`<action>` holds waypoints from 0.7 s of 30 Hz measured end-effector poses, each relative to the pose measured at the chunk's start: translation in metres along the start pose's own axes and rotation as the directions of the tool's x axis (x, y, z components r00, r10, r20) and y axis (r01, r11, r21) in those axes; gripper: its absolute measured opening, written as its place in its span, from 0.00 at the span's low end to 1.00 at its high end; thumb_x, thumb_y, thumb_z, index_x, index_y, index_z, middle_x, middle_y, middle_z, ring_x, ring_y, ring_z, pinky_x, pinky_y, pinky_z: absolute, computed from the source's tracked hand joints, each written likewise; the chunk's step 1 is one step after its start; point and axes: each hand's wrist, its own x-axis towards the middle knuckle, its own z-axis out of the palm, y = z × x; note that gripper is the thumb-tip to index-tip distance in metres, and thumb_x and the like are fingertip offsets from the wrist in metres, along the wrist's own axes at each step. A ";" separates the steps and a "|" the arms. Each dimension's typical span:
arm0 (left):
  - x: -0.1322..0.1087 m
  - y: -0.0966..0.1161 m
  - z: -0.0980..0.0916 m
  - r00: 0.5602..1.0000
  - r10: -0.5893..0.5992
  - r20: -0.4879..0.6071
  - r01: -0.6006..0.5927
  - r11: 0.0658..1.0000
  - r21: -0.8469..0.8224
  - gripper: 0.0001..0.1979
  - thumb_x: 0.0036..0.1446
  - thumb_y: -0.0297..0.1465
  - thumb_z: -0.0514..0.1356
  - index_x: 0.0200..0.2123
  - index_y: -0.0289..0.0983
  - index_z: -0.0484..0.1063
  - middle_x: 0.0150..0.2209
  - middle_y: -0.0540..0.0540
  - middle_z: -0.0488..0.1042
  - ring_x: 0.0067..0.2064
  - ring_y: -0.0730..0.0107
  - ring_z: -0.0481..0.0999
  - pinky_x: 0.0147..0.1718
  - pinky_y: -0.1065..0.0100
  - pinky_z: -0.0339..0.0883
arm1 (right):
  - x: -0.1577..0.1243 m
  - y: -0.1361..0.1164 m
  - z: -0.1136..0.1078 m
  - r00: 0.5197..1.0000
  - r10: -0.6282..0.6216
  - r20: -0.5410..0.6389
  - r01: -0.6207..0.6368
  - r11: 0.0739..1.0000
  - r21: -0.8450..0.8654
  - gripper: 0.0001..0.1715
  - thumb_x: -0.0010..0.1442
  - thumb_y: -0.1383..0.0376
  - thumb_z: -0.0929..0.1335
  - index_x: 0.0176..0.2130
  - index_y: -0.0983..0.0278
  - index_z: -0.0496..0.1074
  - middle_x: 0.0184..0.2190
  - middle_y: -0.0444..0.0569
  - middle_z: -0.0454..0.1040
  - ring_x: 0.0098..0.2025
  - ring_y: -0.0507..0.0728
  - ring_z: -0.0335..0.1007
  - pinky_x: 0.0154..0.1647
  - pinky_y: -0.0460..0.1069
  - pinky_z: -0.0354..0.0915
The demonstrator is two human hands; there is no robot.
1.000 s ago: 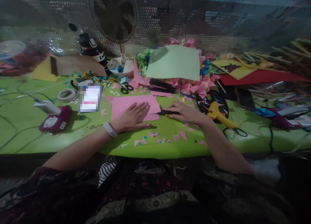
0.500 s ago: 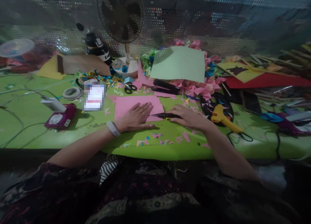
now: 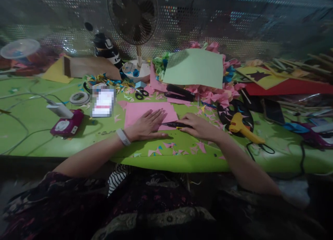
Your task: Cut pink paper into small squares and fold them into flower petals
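Note:
My left hand (image 3: 148, 125) lies flat with fingers stretched over a pink sheet of paper (image 3: 135, 109), pressing it to the table. The sheet looks folded or stacked; its edges do not show clearly. From the right, my right hand (image 3: 199, 125) is closed around a slim black-and-yellow cutter (image 3: 174, 124). Its pointed end reaches left over the sheet's lower part, close to the left fingertips. Whether it is a knife or scissors I cannot tell. Pink paper scraps (image 3: 179, 150) lie in front of both hands.
Behind the sheet are black-handled scissors (image 3: 142, 94), a black stapler (image 3: 180, 93) and a pale green sheet (image 3: 194, 68) on crumpled paper. Tape (image 3: 79, 98), a phone (image 3: 103, 102) and a purple power block (image 3: 67, 123) lie left. A yellow glue gun (image 3: 246, 129) rests right. A fan (image 3: 132, 16) stands behind.
The whole view has shifted slightly to the right. My hands, the cutter and the pink sheet keep nearly the same places relative to each other.

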 end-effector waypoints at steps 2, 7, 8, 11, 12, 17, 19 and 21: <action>0.001 0.000 0.001 1.000 -0.004 -0.001 0.004 1.000 -0.011 0.50 0.62 0.63 0.39 0.74 0.36 0.34 0.75 0.38 0.35 0.76 0.57 0.34 0.72 0.53 0.29 | 0.001 -0.002 -0.001 1.000 0.028 -0.006 -0.028 0.999 -0.017 0.23 0.70 0.59 0.62 0.59 0.66 0.72 0.48 0.61 0.73 0.51 0.65 0.68 0.52 0.60 0.66; 0.012 0.004 0.003 0.999 -0.037 -0.034 0.034 0.996 -0.079 0.50 0.62 0.64 0.39 0.75 0.39 0.32 0.75 0.38 0.34 0.76 0.53 0.34 0.72 0.48 0.30 | 0.004 -0.004 -0.005 0.990 0.139 -0.032 -0.140 0.989 -0.037 0.19 0.69 0.59 0.64 0.55 0.64 0.72 0.49 0.60 0.75 0.51 0.66 0.69 0.53 0.62 0.66; 0.014 0.004 0.002 0.999 -0.034 -0.028 0.031 0.995 -0.093 0.49 0.62 0.64 0.39 0.75 0.40 0.33 0.75 0.39 0.33 0.76 0.52 0.34 0.71 0.47 0.30 | 0.003 -0.003 -0.006 0.989 0.141 -0.033 -0.142 0.989 -0.035 0.19 0.69 0.59 0.64 0.54 0.64 0.72 0.49 0.60 0.75 0.51 0.66 0.69 0.53 0.62 0.66; 0.010 0.000 -0.008 1.000 -0.001 0.016 0.003 0.994 -0.113 0.46 0.63 0.62 0.39 0.75 0.41 0.33 0.75 0.42 0.32 0.76 0.54 0.32 0.72 0.49 0.31 | 0.001 0.002 -0.008 0.993 0.108 -0.039 -0.109 0.994 -0.030 0.17 0.69 0.59 0.64 0.52 0.64 0.73 0.48 0.59 0.76 0.51 0.66 0.69 0.54 0.62 0.65; 0.004 -0.004 -0.012 1.000 0.015 0.024 -0.012 0.995 -0.102 0.46 0.64 0.61 0.39 0.75 0.41 0.33 0.75 0.42 0.32 0.76 0.55 0.32 0.72 0.49 0.30 | 0.001 0.004 -0.008 0.994 0.101 -0.041 -0.103 0.994 -0.026 0.17 0.69 0.59 0.64 0.52 0.64 0.73 0.48 0.59 0.76 0.51 0.66 0.69 0.53 0.62 0.65; -0.035 -0.027 -0.020 0.999 0.019 0.031 -0.018 1.000 -0.014 0.44 0.66 0.60 0.40 0.74 0.43 0.29 0.75 0.44 0.35 0.76 0.57 0.35 0.72 0.53 0.30 | 0.000 0.007 -0.006 0.994 0.100 -0.046 -0.101 0.995 -0.014 0.18 0.70 0.58 0.63 0.53 0.63 0.73 0.48 0.59 0.75 0.51 0.66 0.69 0.51 0.62 0.66; -0.043 -0.031 -0.017 0.999 0.032 0.043 -0.033 0.999 0.025 0.44 0.66 0.59 0.40 0.75 0.44 0.30 0.75 0.44 0.37 0.76 0.57 0.37 0.72 0.53 0.30 | 0.002 0.004 -0.004 0.994 0.101 -0.044 -0.102 0.995 -0.020 0.19 0.70 0.58 0.63 0.53 0.63 0.73 0.48 0.59 0.76 0.50 0.66 0.69 0.51 0.61 0.67; -0.045 -0.032 -0.015 0.998 0.038 0.042 -0.040 0.998 0.048 0.43 0.66 0.59 0.39 0.75 0.43 0.31 0.75 0.44 0.37 0.76 0.58 0.38 0.72 0.53 0.30 | 0.006 -0.001 -0.001 0.993 0.108 -0.053 -0.110 0.993 -0.030 0.19 0.70 0.57 0.63 0.53 0.63 0.73 0.47 0.59 0.76 0.49 0.65 0.70 0.50 0.61 0.67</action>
